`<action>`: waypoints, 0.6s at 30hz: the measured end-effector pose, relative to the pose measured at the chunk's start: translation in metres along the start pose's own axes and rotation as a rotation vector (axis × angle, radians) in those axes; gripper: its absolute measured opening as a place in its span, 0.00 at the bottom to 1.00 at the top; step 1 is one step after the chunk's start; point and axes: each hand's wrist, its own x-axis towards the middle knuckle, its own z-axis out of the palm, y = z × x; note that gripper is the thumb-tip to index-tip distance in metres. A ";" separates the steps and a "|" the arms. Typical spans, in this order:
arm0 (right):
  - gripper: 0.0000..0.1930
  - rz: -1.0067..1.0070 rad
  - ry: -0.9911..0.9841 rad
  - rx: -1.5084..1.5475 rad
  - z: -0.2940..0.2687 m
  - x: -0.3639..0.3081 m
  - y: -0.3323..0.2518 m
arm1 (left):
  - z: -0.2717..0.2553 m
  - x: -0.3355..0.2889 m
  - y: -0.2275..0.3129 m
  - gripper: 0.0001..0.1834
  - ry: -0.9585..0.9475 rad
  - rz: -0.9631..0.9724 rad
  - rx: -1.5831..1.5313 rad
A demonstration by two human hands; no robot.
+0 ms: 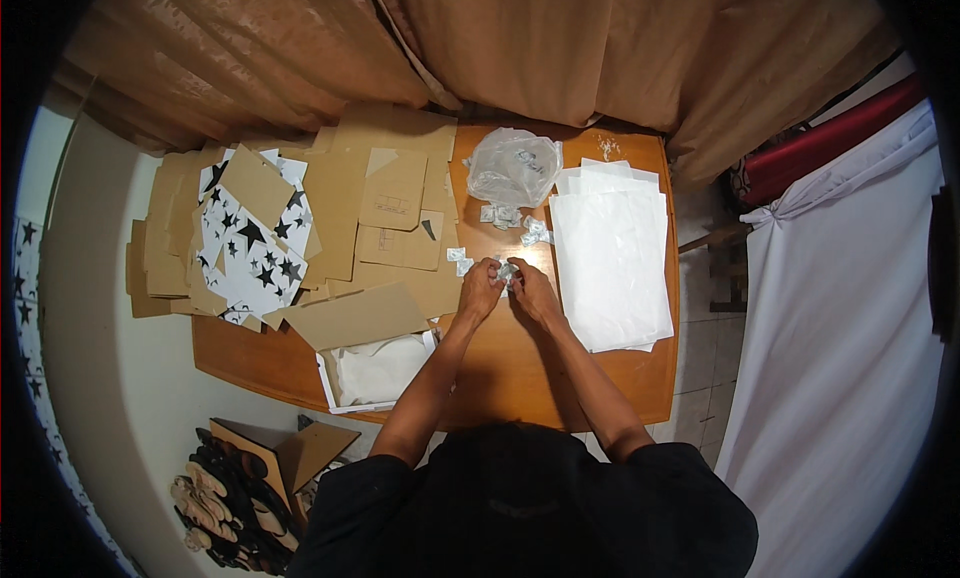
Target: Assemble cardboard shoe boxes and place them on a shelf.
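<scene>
My left hand and my right hand meet over the middle of the wooden table, fingers curled and pinched around small whitish sachets between them. Which sachet each hand grips is partly hidden by the fingers. Just beyond lie more loose sachets, some spread to the right and a couple near my left fingertips. Behind them stands a crumpled clear plastic bag with some sachets visible inside.
White paper sheets are stacked at the right. Flattened cardboard pieces and star-printed sheets cover the left. An open white box with tissue paper sits near the front edge. Shoes lie on the floor at lower left.
</scene>
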 end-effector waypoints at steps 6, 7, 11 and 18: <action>0.15 -0.118 0.113 -0.064 0.010 0.011 0.014 | 0.008 0.009 -0.009 0.13 0.042 0.096 0.135; 0.15 -0.112 0.114 -0.065 0.009 0.010 0.015 | 0.010 0.009 -0.007 0.12 0.053 0.132 0.147; 0.11 -0.041 0.163 0.023 0.002 0.002 0.008 | 0.008 0.001 -0.002 0.10 0.043 0.117 0.169; 0.06 -0.061 0.204 0.088 -0.001 -0.016 0.007 | 0.006 -0.024 0.012 0.11 0.046 0.154 0.152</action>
